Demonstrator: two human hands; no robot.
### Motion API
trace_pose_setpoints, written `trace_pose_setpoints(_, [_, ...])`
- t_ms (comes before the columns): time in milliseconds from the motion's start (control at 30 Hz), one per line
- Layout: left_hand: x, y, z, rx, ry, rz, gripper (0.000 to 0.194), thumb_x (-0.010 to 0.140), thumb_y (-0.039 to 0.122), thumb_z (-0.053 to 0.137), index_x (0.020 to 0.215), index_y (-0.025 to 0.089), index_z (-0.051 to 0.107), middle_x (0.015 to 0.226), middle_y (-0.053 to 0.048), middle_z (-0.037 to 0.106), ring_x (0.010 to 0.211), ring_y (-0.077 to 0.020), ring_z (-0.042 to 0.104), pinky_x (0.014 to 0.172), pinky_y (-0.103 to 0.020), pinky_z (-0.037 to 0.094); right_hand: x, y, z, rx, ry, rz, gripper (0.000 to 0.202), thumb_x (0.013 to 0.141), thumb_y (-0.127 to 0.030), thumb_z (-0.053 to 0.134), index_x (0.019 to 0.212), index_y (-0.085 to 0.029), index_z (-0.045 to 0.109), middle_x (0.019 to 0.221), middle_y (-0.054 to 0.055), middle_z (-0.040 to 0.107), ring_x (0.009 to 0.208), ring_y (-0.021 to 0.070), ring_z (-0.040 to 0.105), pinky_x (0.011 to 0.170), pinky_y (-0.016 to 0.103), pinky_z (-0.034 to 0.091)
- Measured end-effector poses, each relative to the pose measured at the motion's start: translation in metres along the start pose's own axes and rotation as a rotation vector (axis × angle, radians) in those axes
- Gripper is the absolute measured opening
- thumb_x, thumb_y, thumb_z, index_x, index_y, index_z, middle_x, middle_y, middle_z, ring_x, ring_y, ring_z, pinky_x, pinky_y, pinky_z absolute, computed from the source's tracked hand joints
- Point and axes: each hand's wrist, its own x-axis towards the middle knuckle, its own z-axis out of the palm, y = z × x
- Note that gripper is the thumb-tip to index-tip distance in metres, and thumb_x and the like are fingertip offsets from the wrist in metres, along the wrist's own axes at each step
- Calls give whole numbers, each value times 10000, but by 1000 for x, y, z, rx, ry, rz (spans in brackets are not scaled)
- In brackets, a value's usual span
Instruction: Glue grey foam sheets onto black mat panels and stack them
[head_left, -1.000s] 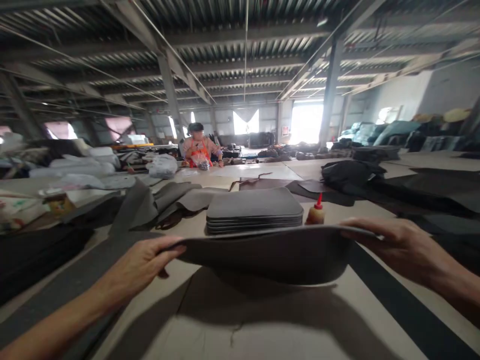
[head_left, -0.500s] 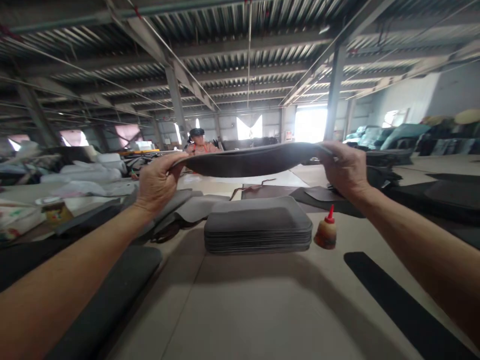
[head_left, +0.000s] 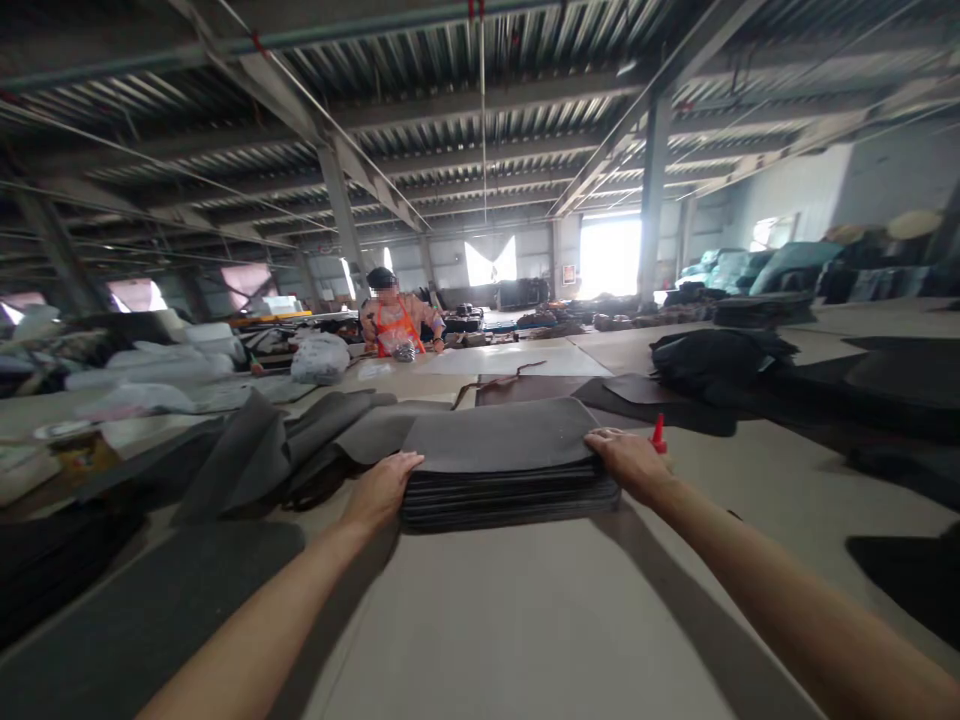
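Note:
A thick stack of dark grey sheets (head_left: pixel 510 500) lies on the pale table, with a top sheet (head_left: pixel 499 435) over it. My left hand (head_left: pixel 386 485) is at the stack's left front corner, its fingers closed on the edge of the top sheet. At the right edge of that same sheet my right hand (head_left: pixel 626 460) has its fingers pressed together on the corner. Just behind my right hand, the red tip of a glue bottle (head_left: pixel 658 435) shows; the bottle's body is mostly hidden.
Loose grey pieces (head_left: pixel 262 450) spread left of the stack, and a dark flat piece (head_left: pixel 165 590) lies nearer. A black bundle (head_left: pixel 720 360) sits at the back right. Across the table stands a person in an orange apron (head_left: pixel 397 325).
Both hands have come down from in front of my view, and the sheet they held up now lies on the stack. The view has shifted, and the far person shows more fully.

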Motion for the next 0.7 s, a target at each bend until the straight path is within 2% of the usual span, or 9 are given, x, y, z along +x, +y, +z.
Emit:
trace_pose_setpoints(133, [1,-5,-1,25,-21,5,474,975,235,297,1306,162,627,1382,-91,619,1309,-225,554,1157,-374,398,3,0,-1,-24,-20,-44,252,962,-30,449,1050,-152,651,1140,126,636,1093,230,585,877,286,451])
trace_pose_setpoints(233, [3,-4,-2,41,-41,24,506,936,172,288,1318,142,618,1391,-90,612,1313,-203,551,1161,-338,393,2,-5,-1,-41,3,-78,255,954,-11,431,1041,-121,645,1118,151,642,1090,258,588,899,326,469])
trace_pose_setpoints(300, [2,-2,-6,57,-52,30,535,872,114,313,1308,126,622,1384,-94,618,1302,-193,560,1160,-321,394,-5,-9,-4,-46,36,-105,308,937,5,417,1107,-111,646,1200,167,625,1186,295,540,959,391,459])
trace_pose_setpoints(367, [-4,2,-13,72,-54,42,552,816,98,352,1295,103,625,1375,-118,621,1301,-220,561,1164,-354,398,-21,-13,-10,-42,77,-134,417,912,23,396,1237,-116,618,1348,159,559,1312,308,440,1042,448,419])
trace_pose_setpoints(467, [-33,14,-20,60,-57,103,507,821,168,418,1271,109,643,1392,-137,603,1358,-290,497,1193,-457,360,-67,-5,-20,-30,124,-150,549,863,19,389,1372,-109,549,1467,126,464,1394,268,344,1161,451,325])
trace_pose_setpoints(533, [-65,24,-20,34,-60,185,451,862,250,455,1249,149,664,1403,-117,597,1386,-315,462,1196,-511,350,-111,10,-25,3,183,-131,543,839,-22,407,1348,-108,576,1442,107,495,1387,246,362,1186,419,318])
trace_pose_setpoints(600, [-102,34,-15,27,-45,303,383,914,352,488,1213,223,689,1381,-78,619,1357,-315,499,1147,-525,426,-159,33,-33,43,255,-50,461,856,-93,425,1258,-145,645,1359,88,573,1324,254,453,1145,420,399])
trace_pose_setpoints(700, [-155,50,-2,55,-7,479,313,944,411,527,1209,350,681,1383,13,620,1304,-273,562,1045,-454,547,-230,66,-49,39,303,132,339,894,-194,442,1101,-167,709,1165,105,679,1107,293,624,974,469,554])
